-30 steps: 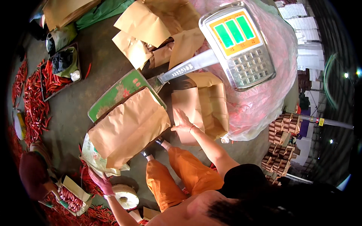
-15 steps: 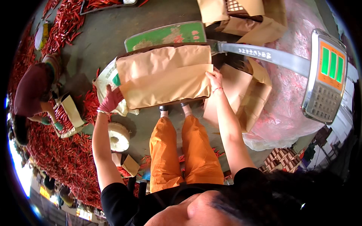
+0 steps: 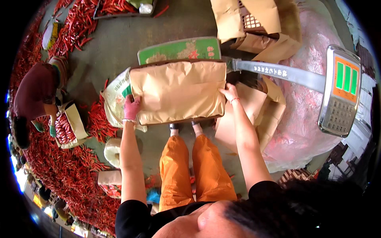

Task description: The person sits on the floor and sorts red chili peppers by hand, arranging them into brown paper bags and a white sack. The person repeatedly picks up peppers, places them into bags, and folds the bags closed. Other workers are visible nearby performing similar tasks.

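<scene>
In front of me is a wide, shallow brown crate (image 3: 186,120), its top covered by a sheet of brown paper (image 3: 178,91). My left hand (image 3: 132,108), in a pink glove, is closed at the left edge of the paper, fingers on top and the rest hidden by the side. My right hand (image 3: 229,93), bare with a red string at the wrist, grips the paper's right edge with bent fingers. A green scale platform (image 3: 158,53) shows behind the crate. A white sack (image 3: 115,99) lies left of it.
A metal arm (image 3: 278,71) links the platform to a scale display (image 3: 344,91) at right. Paper-lined crates (image 3: 246,107) stand beside it, near a big clear plastic bundle (image 3: 301,107). Red chillies (image 3: 59,170) cover the left floor, where a person (image 3: 33,93) bends over a box. A white roll (image 3: 112,152) stands nearby.
The paper's front flap, loose with its edge showing before, now lies flat over the crate. My left hand has shifted right and up onto the paper's edge. My right hand is slightly lower.
</scene>
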A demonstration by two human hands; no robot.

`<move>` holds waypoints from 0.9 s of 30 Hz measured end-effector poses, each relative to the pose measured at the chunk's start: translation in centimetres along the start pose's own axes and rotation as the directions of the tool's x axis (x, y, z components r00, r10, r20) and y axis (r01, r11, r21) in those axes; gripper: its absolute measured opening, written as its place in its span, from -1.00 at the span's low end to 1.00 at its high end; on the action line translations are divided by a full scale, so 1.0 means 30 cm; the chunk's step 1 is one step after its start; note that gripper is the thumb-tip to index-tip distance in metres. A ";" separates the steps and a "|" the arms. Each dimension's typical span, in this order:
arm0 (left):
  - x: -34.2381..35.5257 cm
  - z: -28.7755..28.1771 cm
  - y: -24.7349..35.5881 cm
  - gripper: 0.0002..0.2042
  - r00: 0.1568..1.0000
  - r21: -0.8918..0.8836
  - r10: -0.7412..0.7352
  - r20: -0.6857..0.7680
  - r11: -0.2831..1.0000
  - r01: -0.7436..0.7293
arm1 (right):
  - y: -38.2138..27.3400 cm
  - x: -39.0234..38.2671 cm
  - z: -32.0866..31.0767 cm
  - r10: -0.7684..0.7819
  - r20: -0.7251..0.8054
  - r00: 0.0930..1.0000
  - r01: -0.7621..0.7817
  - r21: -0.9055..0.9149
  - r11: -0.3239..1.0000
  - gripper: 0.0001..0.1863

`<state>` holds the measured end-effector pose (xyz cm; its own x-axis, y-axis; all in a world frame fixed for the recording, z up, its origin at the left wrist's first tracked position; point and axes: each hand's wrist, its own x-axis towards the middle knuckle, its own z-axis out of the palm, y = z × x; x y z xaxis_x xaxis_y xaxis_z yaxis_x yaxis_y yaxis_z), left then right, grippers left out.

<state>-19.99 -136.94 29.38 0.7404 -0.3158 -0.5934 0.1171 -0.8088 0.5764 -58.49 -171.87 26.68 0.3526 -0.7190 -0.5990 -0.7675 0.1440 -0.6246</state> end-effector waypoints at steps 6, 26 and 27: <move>-0.033 -0.076 0.024 -0.59 0.870 -0.474 0.042 0.491 0.851 0.227 | 0.158 -0.152 -0.057 -0.246 -0.207 0.947 0.210 -0.182 0.961 -0.60; -1.290 -0.454 0.823 -0.52 0.635 -0.042 0.324 0.701 0.908 -0.417 | 0.038 -2.170 -0.314 0.454 -0.423 0.784 0.023 0.751 0.660 -0.79; -1.330 -0.385 0.876 -0.53 0.591 -0.012 0.326 0.738 0.882 -0.472 | 0.096 -2.250 -0.263 0.504 -0.455 0.734 0.020 0.757 0.653 -0.79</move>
<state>-38.81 -139.86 74.70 -0.0133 -0.8164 -0.5773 -0.2382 -0.5581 0.7948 -88.71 -128.28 69.27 -0.3712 -0.7645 -0.5269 -0.0888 0.5941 -0.7995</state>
